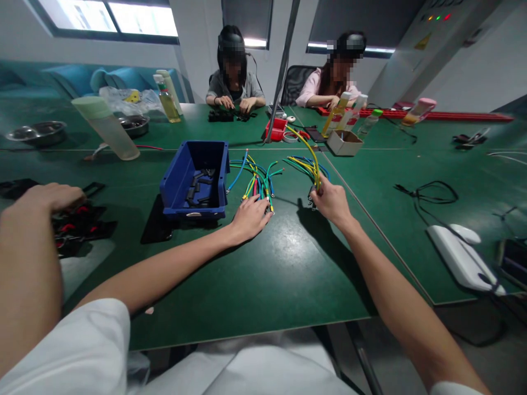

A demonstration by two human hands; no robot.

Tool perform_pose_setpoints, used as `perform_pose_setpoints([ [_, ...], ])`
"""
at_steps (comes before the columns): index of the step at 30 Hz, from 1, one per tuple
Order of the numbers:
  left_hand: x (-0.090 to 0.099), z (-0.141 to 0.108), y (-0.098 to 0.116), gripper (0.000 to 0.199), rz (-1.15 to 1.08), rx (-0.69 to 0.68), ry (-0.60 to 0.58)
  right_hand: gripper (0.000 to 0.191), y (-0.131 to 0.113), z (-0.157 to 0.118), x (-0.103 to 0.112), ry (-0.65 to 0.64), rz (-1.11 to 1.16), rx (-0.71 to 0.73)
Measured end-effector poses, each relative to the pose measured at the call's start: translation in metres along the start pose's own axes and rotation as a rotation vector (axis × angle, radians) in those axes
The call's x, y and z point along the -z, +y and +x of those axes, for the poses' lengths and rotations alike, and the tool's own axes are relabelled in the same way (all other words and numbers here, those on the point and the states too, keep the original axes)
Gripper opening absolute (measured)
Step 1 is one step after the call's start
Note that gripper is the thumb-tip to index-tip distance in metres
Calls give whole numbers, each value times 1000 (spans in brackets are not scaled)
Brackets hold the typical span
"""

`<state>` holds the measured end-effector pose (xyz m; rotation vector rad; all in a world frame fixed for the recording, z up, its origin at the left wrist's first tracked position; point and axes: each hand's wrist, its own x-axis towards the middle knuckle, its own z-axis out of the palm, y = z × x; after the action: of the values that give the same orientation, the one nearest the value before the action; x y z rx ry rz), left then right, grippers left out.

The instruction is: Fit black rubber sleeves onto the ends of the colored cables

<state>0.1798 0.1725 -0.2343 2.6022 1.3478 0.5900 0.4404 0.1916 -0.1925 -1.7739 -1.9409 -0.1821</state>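
My right hand [331, 202] is closed on a yellow wire [309, 147], whose free length arches up and back to the left. Just behind that hand lies a bundle of yellow, blue and green wires [297, 161] on the table. My left hand [250, 219] rests low over the near ends of another loose pile of wires [257, 174], mostly green, blue and yellow with some red. Its fingers are stretched out and touch the metal-tipped ends. Left of the pile stands a blue bin [173, 186] holding several small black pieces [200, 185].
A black flat object [156, 222] lies partly under the bin. Another person's arm [31, 241] reaches in at left over black and red parts [84, 222]. Bottles, a small box [345, 144] and a metal pole [282, 71] stand farther back. Two people sit opposite. A white device [461, 258] and cables lie right.
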Motion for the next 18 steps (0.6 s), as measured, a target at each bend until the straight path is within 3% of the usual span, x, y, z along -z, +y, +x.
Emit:
perform_pose_setpoints([
  [11,4,2,3,27,21,-57,25,39,22,2,-1,-78,-49,-27],
  [18,0,2,2,38,74,-73,44,40,29,2,-6,-176,-168,-46],
])
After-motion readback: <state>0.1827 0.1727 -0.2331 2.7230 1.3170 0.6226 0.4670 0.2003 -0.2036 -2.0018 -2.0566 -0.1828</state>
